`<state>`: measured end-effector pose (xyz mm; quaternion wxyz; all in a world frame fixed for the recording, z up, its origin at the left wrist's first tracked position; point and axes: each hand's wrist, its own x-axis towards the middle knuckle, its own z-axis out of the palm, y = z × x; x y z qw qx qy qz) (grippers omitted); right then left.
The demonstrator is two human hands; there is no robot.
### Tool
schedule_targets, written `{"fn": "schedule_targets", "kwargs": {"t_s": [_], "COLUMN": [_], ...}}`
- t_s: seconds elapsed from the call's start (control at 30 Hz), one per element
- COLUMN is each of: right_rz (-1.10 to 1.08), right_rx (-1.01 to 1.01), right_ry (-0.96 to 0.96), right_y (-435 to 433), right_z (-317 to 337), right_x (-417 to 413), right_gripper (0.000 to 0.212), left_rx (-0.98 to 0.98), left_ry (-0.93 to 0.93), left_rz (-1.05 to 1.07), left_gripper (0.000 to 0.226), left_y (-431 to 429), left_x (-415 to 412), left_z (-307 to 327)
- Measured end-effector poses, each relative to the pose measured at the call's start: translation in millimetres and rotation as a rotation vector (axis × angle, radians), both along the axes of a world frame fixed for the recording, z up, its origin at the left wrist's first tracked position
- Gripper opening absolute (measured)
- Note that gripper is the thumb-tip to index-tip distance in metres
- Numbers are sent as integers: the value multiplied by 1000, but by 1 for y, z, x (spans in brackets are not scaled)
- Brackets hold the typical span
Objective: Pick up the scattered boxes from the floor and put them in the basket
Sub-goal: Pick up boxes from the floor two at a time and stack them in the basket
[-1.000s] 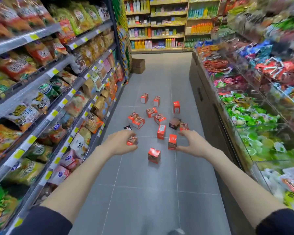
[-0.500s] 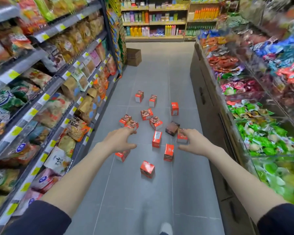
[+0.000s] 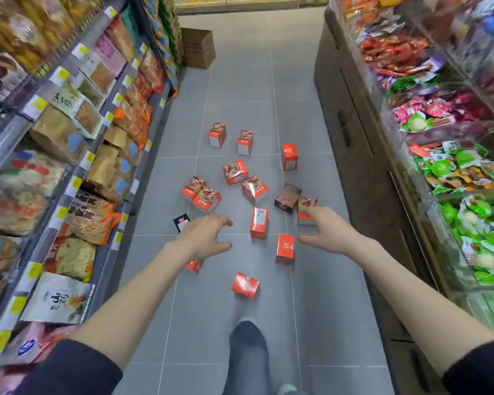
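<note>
Stepped closer since half-second-ago view: leg now in frame, arms further out over boxes. Palms down. On left hand fingers spread, loosely bent, holding nothing. On right hand same, empty, overlapping rightmost box — contact unclear. All boxes lie scattered on floor between snack shelves and counter. Basket not visible. Step, by my reading: approach, first pick not begun. Next — stoop, close fingers round nearest box or one under a hand, then find basket.
</note>
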<state>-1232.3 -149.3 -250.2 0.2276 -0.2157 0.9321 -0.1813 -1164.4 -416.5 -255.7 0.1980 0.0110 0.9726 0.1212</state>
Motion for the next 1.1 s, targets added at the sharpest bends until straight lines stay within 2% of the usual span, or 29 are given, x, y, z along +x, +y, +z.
{"fn": "schedule_targets", "kwargs": {"t_s": [0.13, 0.33, 0.67, 0.8, 0.9, 1.0, 1.1], "right_rz": [-41, -48, -52, -68, -69, -70, -65], "right_rx": [8, 14, 49, 29, -3, -19, -39], "right_ry": [-34, -52, -92, -77, -61, -65, -76], "right_y": [-19, -29, -28, -27, -26, -20, -13], "right_z": [-69, -206, -414, -475, -515, -548, -569], "right_x": [-30, -55, -71, -77, -77, -74, -68], "right_gripper": [66, 65, 67, 65, 54, 44, 38], "left_rx": [13, 60, 5, 12, 18, -86, -187], "left_ry": [-28, -72, -157, -187, -214, -229, -120], "left_rz": [-5, -37, -144, -228, -295, -412, -514], "left_gripper": [52, 57, 65, 82, 102, 116, 125], "left_y": [-9, -22, -14, -10, -5, -4, -5], "left_x": [-32, -54, -51, -46, -36, -27, -23], "left_z": [-83, -234, -465, -536, -584, -614, -631]}}
